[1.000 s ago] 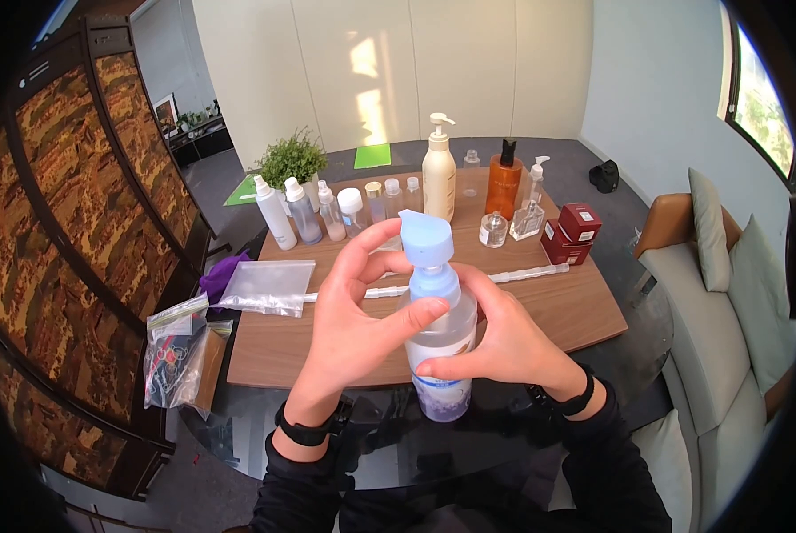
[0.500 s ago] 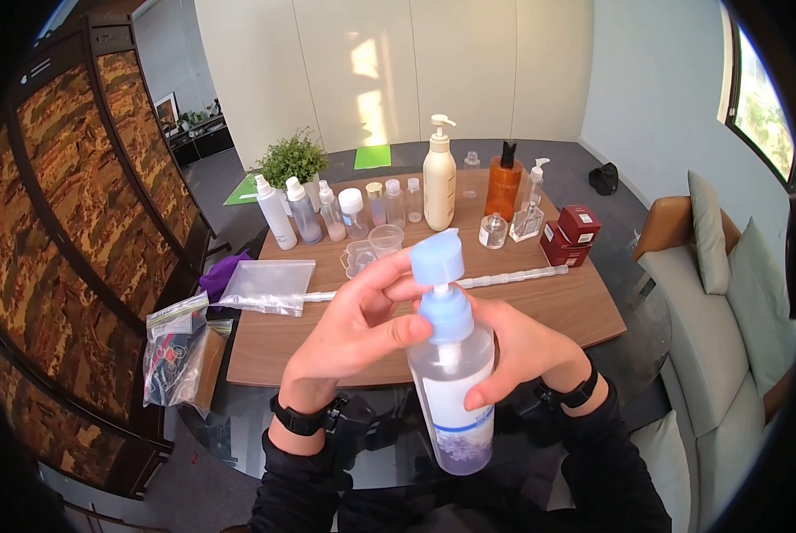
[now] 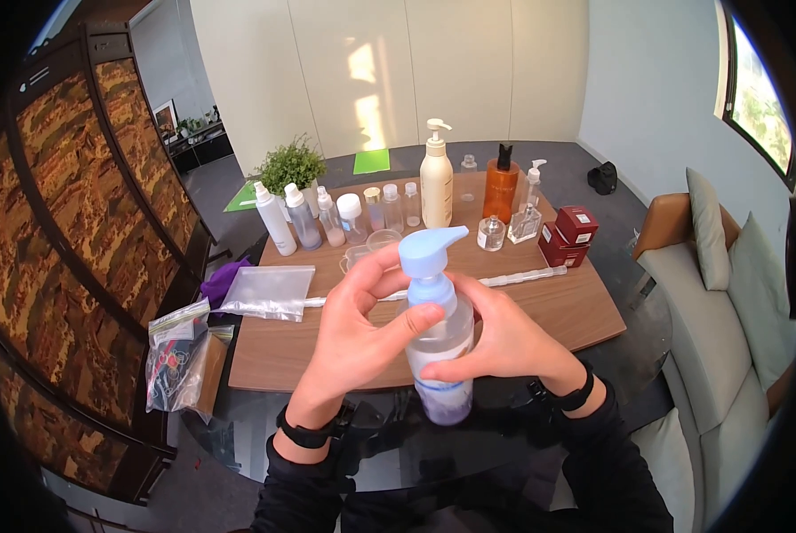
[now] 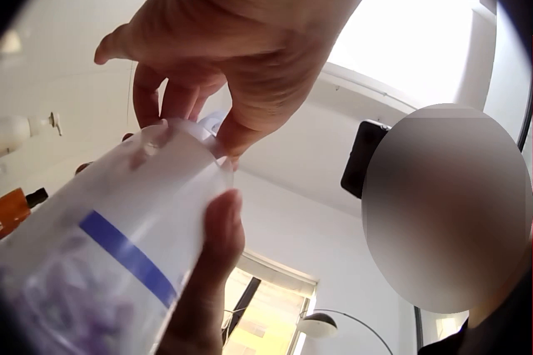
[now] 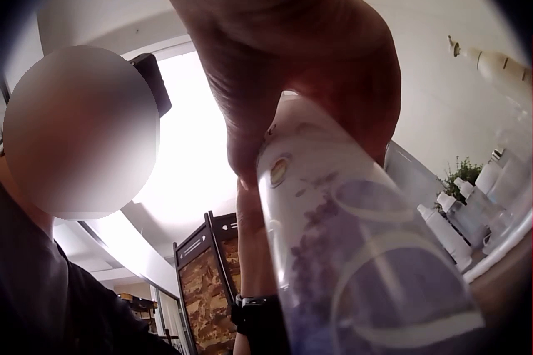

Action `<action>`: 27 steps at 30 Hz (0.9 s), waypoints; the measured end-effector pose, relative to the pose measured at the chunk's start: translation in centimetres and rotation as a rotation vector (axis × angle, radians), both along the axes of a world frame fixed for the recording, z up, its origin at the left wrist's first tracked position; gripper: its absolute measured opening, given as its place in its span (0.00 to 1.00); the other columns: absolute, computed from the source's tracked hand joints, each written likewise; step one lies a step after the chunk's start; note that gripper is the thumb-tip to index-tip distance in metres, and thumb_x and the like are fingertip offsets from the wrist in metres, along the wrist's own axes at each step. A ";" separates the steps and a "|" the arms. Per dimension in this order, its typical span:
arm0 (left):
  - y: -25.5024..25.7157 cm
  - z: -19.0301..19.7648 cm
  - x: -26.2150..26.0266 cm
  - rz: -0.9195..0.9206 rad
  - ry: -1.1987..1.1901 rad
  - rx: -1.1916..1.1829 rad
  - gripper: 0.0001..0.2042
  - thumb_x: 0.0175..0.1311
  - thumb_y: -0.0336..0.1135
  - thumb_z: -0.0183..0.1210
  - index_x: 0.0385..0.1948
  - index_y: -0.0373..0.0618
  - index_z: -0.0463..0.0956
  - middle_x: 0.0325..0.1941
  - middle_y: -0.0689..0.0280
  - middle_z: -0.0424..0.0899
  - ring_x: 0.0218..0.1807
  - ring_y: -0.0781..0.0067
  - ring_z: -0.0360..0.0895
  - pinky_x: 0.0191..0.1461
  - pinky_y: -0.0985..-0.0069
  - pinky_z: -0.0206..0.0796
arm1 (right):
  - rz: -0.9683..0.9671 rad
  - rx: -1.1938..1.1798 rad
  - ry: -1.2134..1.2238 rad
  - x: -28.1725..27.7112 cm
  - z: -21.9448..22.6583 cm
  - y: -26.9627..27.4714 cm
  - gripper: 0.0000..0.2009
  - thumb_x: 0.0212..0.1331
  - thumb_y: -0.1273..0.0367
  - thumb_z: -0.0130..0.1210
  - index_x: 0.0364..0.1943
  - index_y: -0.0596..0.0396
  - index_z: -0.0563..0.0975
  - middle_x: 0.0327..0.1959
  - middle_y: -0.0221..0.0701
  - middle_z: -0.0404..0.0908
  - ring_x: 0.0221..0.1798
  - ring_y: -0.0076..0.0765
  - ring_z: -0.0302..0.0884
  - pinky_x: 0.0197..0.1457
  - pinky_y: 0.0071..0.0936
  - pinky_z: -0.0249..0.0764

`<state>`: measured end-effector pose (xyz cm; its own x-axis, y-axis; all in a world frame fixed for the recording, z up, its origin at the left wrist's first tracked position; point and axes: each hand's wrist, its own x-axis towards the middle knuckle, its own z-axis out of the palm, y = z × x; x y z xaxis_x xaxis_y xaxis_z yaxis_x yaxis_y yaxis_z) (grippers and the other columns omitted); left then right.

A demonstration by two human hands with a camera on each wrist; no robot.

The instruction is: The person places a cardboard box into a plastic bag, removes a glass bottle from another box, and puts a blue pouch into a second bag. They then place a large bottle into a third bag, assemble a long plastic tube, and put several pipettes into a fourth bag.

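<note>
Head view, left to right: a screen (image 3: 60,191) is standing well to the side, and a zip bag (image 3: 183,369) is lying at the left edge of the wooden top (image 3: 562,311), with a purple cloth (image 3: 223,282) and a clear pouch (image 3: 266,291) near it. A plant (image 3: 289,164) is rising behind a row of small bottles (image 3: 352,218), which are standing side by side. The pump bottle (image 3: 451,335) is being grasped near its neck by the left hand (image 3: 358,324), the thumb being laid on the front of the shoulder and the fingers being bent around behind. Roughly upright, the bottle is being held between both hands, before the near edge of the wooden top; whether its base is touching the dark surface below cannot be told. Its blue pump (image 3: 426,256) is pointing right. Beyond it, a cream bottle (image 3: 436,186) is standing. The bottle's body is being clasped by the right hand (image 3: 509,338), the thumb being spread across the label; in the right wrist view, purple flowers are being shown there. Farther right, an amber bottle (image 3: 502,191) is standing near two red boxes (image 3: 568,238), while a sofa (image 3: 709,324) is being seen beside the wall.
</note>
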<state>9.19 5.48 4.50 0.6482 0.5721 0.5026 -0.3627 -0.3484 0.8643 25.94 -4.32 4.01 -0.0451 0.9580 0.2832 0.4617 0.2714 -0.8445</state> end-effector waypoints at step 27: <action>-0.7 0.8 -0.4 -0.454 -0.101 -0.209 0.31 0.64 0.33 0.62 0.67 0.36 0.58 0.56 0.51 0.78 0.62 0.64 0.73 0.67 0.67 0.61 | 0.438 -0.171 0.393 1.1 0.2 -0.8 0.40 0.42 0.66 0.74 0.61 0.59 0.65 0.54 0.34 0.75 0.57 0.29 0.72 0.61 0.30 0.70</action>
<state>8.84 4.81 5.34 0.8087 0.3396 0.4803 -0.5227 0.0406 0.8515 27.08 -5.16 4.21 -0.3680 0.9075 0.2025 -0.0172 0.2111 -0.9773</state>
